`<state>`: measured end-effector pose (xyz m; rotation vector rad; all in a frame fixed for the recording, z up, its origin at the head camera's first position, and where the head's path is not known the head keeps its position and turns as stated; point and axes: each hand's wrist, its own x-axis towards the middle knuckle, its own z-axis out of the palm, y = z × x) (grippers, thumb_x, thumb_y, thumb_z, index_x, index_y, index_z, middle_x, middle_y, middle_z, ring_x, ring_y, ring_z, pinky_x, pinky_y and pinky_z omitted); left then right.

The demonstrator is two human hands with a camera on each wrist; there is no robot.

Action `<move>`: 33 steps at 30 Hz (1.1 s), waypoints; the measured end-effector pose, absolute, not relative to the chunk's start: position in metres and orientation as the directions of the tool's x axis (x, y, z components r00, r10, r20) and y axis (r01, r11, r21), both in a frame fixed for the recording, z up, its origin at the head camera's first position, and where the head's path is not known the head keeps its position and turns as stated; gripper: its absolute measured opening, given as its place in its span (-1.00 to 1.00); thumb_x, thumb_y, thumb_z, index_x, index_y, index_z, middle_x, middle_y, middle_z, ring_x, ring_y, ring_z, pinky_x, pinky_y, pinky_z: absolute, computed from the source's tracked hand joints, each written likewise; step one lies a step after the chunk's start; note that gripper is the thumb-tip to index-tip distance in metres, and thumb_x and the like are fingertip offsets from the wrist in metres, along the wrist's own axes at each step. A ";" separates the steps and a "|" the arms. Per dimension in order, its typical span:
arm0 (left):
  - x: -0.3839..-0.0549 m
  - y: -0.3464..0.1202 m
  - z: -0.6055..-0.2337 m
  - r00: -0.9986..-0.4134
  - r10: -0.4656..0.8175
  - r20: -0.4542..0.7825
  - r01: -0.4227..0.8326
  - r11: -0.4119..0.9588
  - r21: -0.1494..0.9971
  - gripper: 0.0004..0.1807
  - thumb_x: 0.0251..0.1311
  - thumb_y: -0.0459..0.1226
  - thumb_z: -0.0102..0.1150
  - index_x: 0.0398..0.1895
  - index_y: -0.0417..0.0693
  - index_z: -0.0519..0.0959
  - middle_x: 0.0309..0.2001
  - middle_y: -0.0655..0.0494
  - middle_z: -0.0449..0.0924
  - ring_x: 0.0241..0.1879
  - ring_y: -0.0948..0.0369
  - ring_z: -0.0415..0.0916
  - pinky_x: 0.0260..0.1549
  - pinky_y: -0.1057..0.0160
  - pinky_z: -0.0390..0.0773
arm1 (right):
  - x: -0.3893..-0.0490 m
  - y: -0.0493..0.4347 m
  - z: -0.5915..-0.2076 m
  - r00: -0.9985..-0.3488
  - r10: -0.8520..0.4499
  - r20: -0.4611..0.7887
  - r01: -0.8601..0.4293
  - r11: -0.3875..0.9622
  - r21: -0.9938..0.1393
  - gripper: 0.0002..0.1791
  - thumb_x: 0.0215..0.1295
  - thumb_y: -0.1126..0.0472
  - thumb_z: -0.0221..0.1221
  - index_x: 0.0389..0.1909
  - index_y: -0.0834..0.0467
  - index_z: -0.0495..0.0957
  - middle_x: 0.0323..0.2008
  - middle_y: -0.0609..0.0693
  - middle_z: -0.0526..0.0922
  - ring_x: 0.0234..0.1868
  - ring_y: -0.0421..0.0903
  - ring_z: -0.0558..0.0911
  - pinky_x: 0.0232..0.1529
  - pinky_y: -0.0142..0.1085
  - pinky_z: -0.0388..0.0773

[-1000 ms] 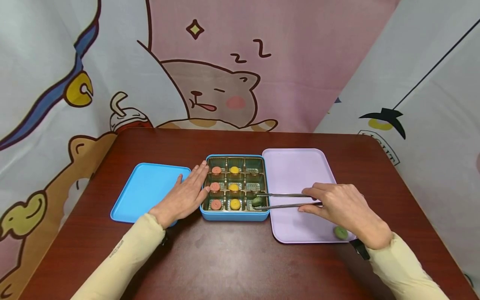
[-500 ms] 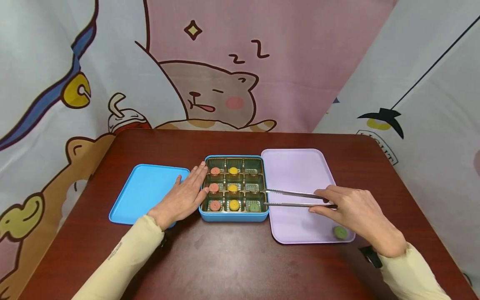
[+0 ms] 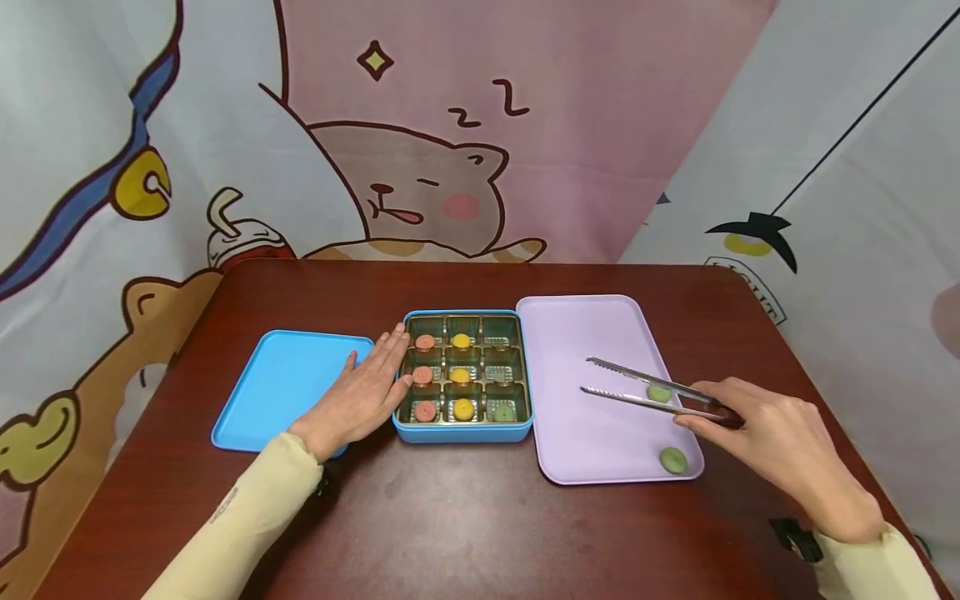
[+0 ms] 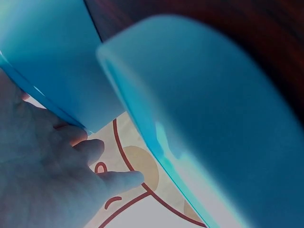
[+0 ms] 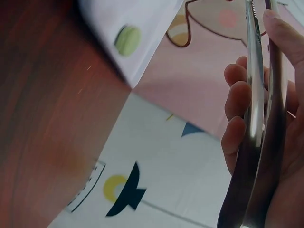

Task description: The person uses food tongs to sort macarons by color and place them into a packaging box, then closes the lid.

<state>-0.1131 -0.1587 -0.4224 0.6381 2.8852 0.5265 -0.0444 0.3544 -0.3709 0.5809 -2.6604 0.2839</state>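
My left hand (image 3: pixel 356 404) has its fingers straight, resting against the left side of a blue box (image 3: pixel 463 434) with a gold divided insert. Pink round pieces (image 3: pixel 425 411) fill the left column, yellow ones (image 3: pixel 463 409) the middle. A green round piece (image 3: pixel 504 412) lies in the front-right compartment; the two behind it are bare. My right hand (image 3: pixel 783 446) grips metal tongs (image 3: pixel 637 375), their arms spread over the lilac tray (image 3: pixel 577 450). One green piece (image 3: pixel 658 393) lies beneath the tongs, another (image 3: pixel 673 460) near the tray's front-right corner. Nothing sits between the tong tips.
A blue lid (image 3: pixel 281 387) lies on the dark red-brown table (image 3: pixel 450 525), left of the box and partly under my left forearm. The lilac tray stands against the box's right side. A printed cloth (image 3: pixel 585 167) hangs behind the table.
The tongs let go of the green piece in the front-right compartment. My right hand has drawn them right, out of the box and over the tray. The left hand stays at the box.
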 end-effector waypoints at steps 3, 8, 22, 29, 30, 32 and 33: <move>-0.113 -0.159 -0.422 -0.902 0.427 -0.060 0.379 0.851 0.364 -0.23 0.66 0.02 -0.21 0.70 -0.14 -0.15 0.69 0.02 -0.33 0.65 -0.02 -0.24 0.44 -0.43 -0.11 | -0.041 0.365 -0.373 -0.848 -0.320 0.422 -0.396 0.912 -0.104 -0.51 -0.15 -0.07 0.63 -0.17 0.03 0.76 -0.46 -0.19 0.61 -0.59 -0.32 0.41 -0.69 -0.35 0.26; -0.113 -0.160 -0.423 -0.902 0.429 -0.056 0.382 0.851 0.360 -0.23 0.66 0.01 -0.21 0.70 -0.15 -0.14 0.69 0.01 -0.32 0.65 -0.03 -0.23 0.43 -0.43 -0.10 | -0.033 0.383 -0.380 -0.891 -0.247 0.380 -0.308 0.945 -0.108 -0.47 -0.17 -0.04 0.63 -0.15 0.09 0.74 -0.39 -0.05 0.67 -0.57 -0.20 0.45 -0.65 -0.25 0.27; -0.112 -0.161 -0.423 -0.904 0.425 -0.044 0.381 0.849 0.366 -0.23 0.65 0.00 -0.19 0.69 -0.16 -0.12 0.69 -0.01 -0.30 0.64 -0.05 -0.21 0.43 -0.45 -0.09 | -0.019 0.420 -0.399 -0.962 -0.117 0.245 -0.150 0.981 -0.120 -0.39 -0.06 -0.21 0.57 -0.15 0.16 0.74 -0.34 0.09 0.73 -0.52 -0.04 0.54 -0.61 -0.06 0.40; -0.115 -0.159 -0.422 -0.904 0.426 -0.035 0.387 0.850 0.357 -0.23 0.65 0.02 -0.20 0.70 -0.13 -0.14 0.69 0.02 -0.30 0.65 -0.02 -0.22 0.44 -0.43 -0.10 | -0.015 0.430 -0.403 -0.977 -0.050 0.207 -0.074 0.991 -0.111 -0.35 -0.04 -0.26 0.55 -0.15 0.18 0.70 -0.40 0.06 0.68 -0.52 -0.04 0.50 -0.64 -0.10 0.34; -0.115 -0.159 -0.422 -0.904 0.426 -0.035 0.387 0.850 0.357 -0.23 0.65 0.02 -0.20 0.70 -0.13 -0.14 0.69 0.02 -0.30 0.65 -0.02 -0.22 0.44 -0.43 -0.10 | -0.015 0.431 -0.404 -0.978 -0.044 0.203 -0.068 0.991 -0.113 -0.36 -0.05 -0.26 0.55 -0.15 0.17 0.71 -0.42 0.03 0.67 -0.53 -0.05 0.49 -0.64 -0.10 0.33; -0.115 -0.159 -0.422 -0.903 0.428 -0.041 0.387 0.851 0.354 -0.23 0.65 0.02 -0.20 0.70 -0.13 -0.14 0.69 0.02 -0.30 0.65 -0.02 -0.22 0.43 -0.43 -0.10 | -0.013 0.432 -0.404 -0.982 -0.028 0.185 -0.051 0.991 -0.121 -0.36 -0.04 -0.27 0.55 -0.14 0.16 0.71 -0.43 0.01 0.66 -0.52 -0.04 0.50 -0.63 -0.03 0.36; -0.114 -0.159 -0.422 -0.903 0.428 -0.043 0.387 0.851 0.356 -0.23 0.65 0.02 -0.19 0.70 -0.13 -0.14 0.69 0.01 -0.30 0.65 -0.03 -0.23 0.43 -0.44 -0.10 | -0.013 0.433 -0.404 -0.984 -0.023 0.176 -0.045 0.992 -0.122 -0.36 -0.04 -0.28 0.54 -0.14 0.16 0.71 -0.44 0.01 0.65 -0.52 -0.03 0.50 -0.63 0.01 0.38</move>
